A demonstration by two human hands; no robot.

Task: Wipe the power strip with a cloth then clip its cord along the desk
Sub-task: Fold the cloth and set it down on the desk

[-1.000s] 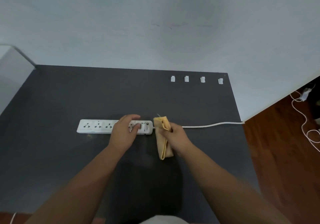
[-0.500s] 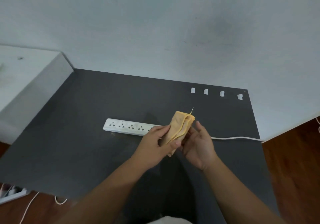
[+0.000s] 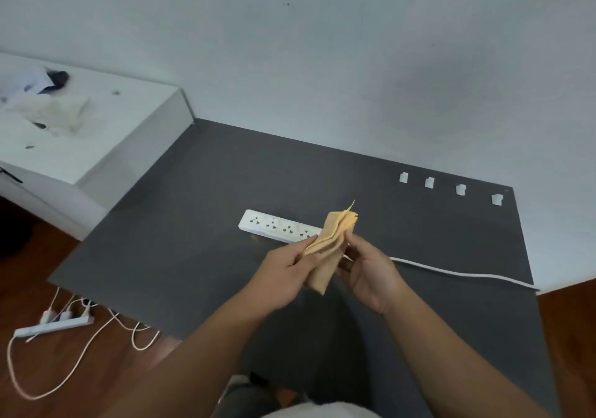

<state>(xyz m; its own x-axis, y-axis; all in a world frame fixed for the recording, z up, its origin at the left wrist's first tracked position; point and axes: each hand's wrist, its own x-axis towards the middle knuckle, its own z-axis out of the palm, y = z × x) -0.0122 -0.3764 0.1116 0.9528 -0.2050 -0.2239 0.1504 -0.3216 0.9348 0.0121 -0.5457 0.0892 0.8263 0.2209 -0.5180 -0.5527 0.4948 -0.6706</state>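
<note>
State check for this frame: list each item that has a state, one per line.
cloth: folded, held above the desk by both hands
left hand: gripping cloth
right hand: fingers on cloth
power strip: flat on desk, sockets empty
cord: loose, unclipped
clips: four, empty

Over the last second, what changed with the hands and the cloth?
The left hand left the power strip and took hold of the cloth, which the right hand lifted off the desk. Strip, cord and four clips stayed put.
</note>
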